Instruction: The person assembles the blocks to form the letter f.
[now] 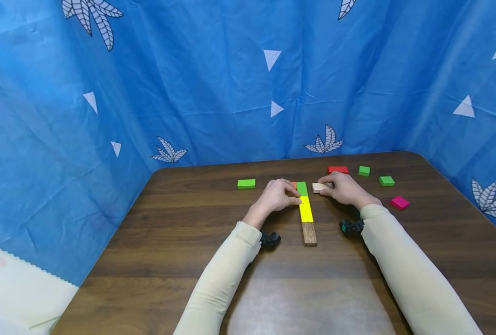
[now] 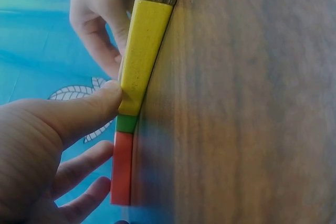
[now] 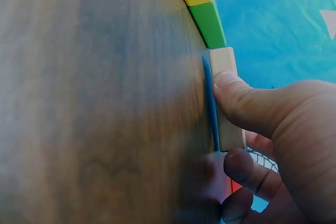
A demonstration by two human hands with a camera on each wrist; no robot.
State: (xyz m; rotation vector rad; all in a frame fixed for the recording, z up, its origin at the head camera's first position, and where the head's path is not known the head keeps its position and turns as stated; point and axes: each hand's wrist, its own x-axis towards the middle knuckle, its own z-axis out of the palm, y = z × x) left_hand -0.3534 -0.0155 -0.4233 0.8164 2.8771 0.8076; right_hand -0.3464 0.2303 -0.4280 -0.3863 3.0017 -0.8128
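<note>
A row of wooden blocks runs away from me on the table: dark brown (image 1: pixel 309 234) nearest, then yellow (image 1: pixel 306 209), then green (image 1: pixel 302 188). An orange-red block (image 1: pixel 294 185) sits left of the green one, partly behind my left hand (image 1: pixel 275 196). That hand touches the row, its thumb at the yellow block's far end; in the left wrist view, loosely bent fingers lie by the orange-red block. My right hand (image 1: pixel 345 188) pinches a pale wooden block (image 3: pixel 231 132) just right of the green one, apart from it in the head view.
Behind my right hand lies a red block (image 1: pixel 337 169). Two small green blocks (image 1: pixel 364 170) and a magenta block (image 1: pixel 399 203) are farther right. A light green block (image 1: pixel 246 184) lies left of my left hand. Blue curtain (image 1: pixel 231 93) hangs along the table's far edge.
</note>
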